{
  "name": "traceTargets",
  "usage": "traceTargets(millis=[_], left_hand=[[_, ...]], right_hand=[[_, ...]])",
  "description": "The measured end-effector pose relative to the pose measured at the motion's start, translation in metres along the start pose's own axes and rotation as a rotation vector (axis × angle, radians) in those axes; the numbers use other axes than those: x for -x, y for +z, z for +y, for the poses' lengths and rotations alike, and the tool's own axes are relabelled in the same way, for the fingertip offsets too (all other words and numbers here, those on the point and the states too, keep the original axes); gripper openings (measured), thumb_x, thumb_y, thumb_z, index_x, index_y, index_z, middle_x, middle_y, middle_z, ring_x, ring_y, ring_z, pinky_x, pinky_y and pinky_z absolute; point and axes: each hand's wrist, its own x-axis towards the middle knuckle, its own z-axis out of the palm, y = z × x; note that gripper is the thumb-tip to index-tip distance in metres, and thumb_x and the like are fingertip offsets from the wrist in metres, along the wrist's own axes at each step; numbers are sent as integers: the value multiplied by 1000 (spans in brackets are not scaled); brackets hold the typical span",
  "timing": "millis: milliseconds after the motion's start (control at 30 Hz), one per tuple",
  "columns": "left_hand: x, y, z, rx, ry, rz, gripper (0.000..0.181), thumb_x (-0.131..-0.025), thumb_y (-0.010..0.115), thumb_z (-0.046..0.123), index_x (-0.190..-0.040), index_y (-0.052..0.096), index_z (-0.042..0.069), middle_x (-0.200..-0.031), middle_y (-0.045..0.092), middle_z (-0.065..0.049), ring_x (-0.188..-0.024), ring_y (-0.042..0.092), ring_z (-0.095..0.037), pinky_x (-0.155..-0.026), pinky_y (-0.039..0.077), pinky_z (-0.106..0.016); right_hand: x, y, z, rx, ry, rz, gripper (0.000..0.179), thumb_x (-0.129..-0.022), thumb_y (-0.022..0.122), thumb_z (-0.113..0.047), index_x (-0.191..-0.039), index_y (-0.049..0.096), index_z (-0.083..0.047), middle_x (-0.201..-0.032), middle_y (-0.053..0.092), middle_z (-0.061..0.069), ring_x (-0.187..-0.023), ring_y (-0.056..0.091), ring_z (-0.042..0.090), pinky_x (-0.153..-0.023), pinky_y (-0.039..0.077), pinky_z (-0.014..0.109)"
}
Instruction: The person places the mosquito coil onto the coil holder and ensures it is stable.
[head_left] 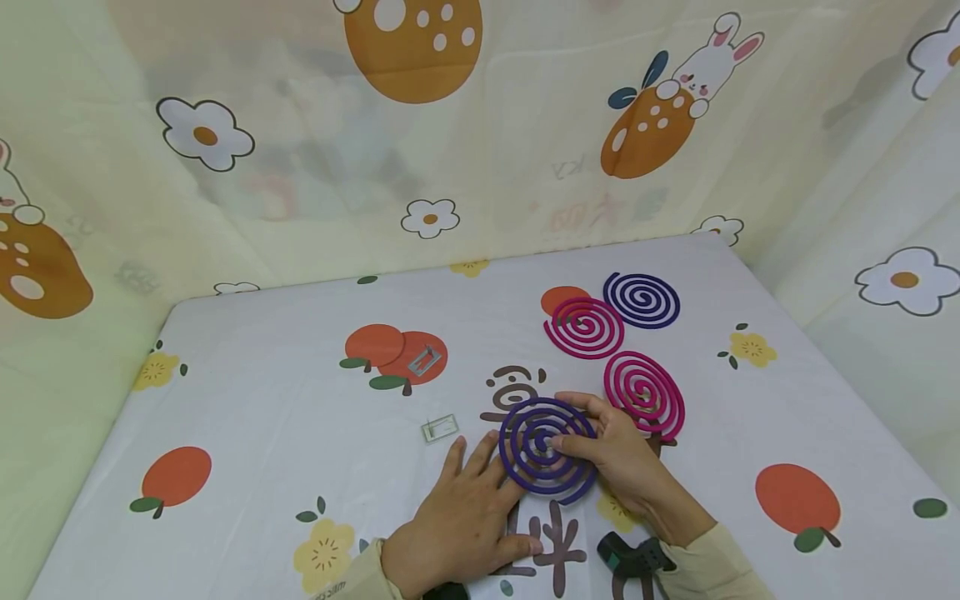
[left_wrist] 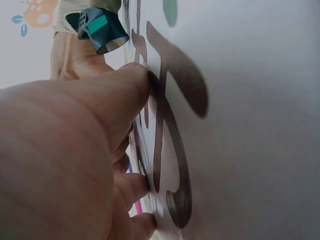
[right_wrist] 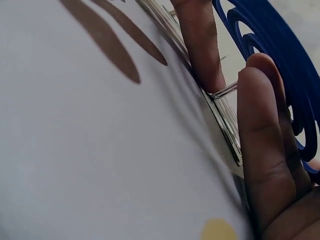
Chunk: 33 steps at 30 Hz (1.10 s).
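Note:
A dark blue mosquito coil (head_left: 521, 490) is tilted over the middle of the table, pinched between the thumb and fingers of my right hand (head_left: 633, 467). My left hand (head_left: 468, 517) lies palm down at its left with the fingers spread, the fingertips partly hidden by the coil's edge. In the right wrist view, a thin metal coil stand (right_wrist: 231, 135) lies on the cloth below the blue coil (right_wrist: 295, 65), its prong raised towards the coil. A fingertip (right_wrist: 202, 55) touches this stand. The left wrist view shows the left thumb (left_wrist: 117, 92) resting on the cloth.
Two pink coils (head_left: 555, 340) (head_left: 681, 408) and another dark blue coil (head_left: 671, 300) lie behind and right of the hands. Two flat metal stands (head_left: 439, 428) (head_left: 425, 360) lie to the left. A patterned curtain (head_left: 315, 208) rises behind the printed tablecloth (head_left: 247, 400).

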Motion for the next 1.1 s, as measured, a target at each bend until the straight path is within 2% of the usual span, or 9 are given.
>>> traceTargets(millis=[300,867,1100], left_hand=[[-1,0,0,8,-6,-10,87,-97,47,75,-167,26,29,-174,19,-4,-160,15,-34,-122,18,-67],[0,0,-1,-12,-3,2,88,-97,46,75,-168,24,28,-175,16,-3,-160,15,-34,-122,19,-67],[0,0,-1,1,-6,-6,87,-97,47,74,-167,25,28,-175,16,-3,-161,14,-33,-123,18,-67]], right_hand=[[1,-1,0,-1,2,-21,66,-91,73,0,-149,42,4,-140,57,27,-118,66,24,-94,58,30],[0,-1,-1,3,2,8,66,-91,72,1,-150,41,3,-141,57,27,-119,66,24,-94,58,30],[0,2,0,10,18,37,64,-90,75,-1,-146,44,4,-135,61,25,-115,68,25,-92,59,31]])
